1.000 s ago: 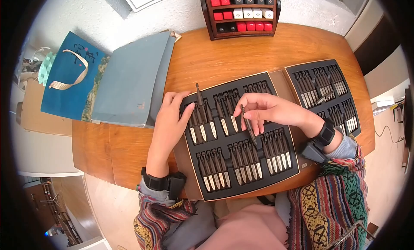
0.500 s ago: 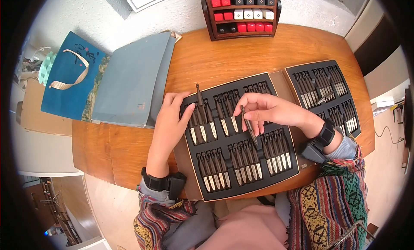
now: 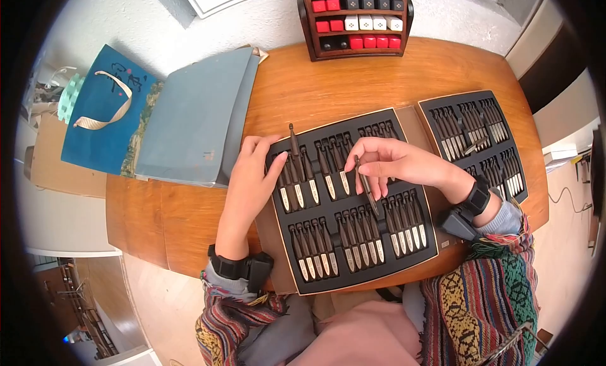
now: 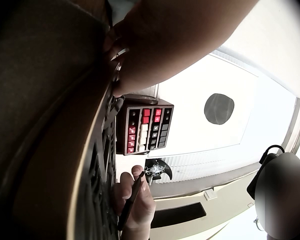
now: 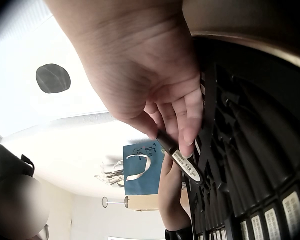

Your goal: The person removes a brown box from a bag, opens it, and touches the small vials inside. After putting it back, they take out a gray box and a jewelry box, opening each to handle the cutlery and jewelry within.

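My right hand (image 3: 394, 161) pinches a slim dark pen-like stick (image 3: 368, 192) between thumb and fingers, tilted above the large black tray (image 3: 331, 206). Its pale printed label (image 5: 187, 167) shows in the right wrist view. At the tray's upper left corner rests my left hand (image 3: 248, 180), fingers along the edge and thumb over the nearest sticks. Beside that thumb, one stick (image 3: 293, 138) pokes up past the tray's edge. Rows of similar dark sticks with pale labelled ends (image 3: 366, 251) fill the tray's compartments.
A second black tray (image 3: 457, 99) of sticks lies to the right, one stick (image 3: 475, 145) crosswise on it. A grey-blue folder-like case (image 3: 189, 120) and a blue paper bag (image 3: 95, 138) stand left. A wooden rack (image 3: 356, 53) of red, white and black cubes stands at the back.
The head view has shifted very slightly. Both hands keep their places, and the right hand still holds the stick over the tray.
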Motion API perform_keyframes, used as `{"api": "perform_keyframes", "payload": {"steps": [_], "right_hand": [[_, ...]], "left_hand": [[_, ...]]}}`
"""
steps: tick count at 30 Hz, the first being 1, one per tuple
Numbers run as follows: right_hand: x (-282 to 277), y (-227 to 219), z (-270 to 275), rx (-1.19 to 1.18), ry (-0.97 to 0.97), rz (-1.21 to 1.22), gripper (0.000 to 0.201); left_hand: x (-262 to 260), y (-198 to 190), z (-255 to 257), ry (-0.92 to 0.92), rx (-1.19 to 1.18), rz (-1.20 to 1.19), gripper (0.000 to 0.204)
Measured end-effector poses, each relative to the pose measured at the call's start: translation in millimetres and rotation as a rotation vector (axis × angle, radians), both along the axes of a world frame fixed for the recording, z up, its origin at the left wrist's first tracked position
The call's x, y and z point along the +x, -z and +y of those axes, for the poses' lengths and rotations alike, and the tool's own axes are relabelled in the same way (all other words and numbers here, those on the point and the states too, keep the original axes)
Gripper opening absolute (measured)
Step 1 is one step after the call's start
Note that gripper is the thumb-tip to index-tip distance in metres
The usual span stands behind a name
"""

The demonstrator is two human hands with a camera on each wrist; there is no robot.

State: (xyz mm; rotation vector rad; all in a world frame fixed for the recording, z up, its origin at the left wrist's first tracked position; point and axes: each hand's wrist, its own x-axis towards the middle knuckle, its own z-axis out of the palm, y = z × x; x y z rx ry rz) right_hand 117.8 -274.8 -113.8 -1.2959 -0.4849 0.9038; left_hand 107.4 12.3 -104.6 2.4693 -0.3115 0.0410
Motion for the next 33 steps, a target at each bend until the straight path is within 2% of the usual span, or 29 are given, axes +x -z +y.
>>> {"api": "perform_keyframes", "payload": {"steps": [24,33], "right_hand": [[0.9,-1.4,-0.6,-0.021,0.009,0.003,0.024],[0.0,2.9,-1.7,0.015,0.054,-0.034,0.016]], "left_hand": [[0.8,1.0,0.8,0.004,0.010,0.001,0.033],[0.6,0.7,0.9,0.003,0.016,0.000,0.033]]}}
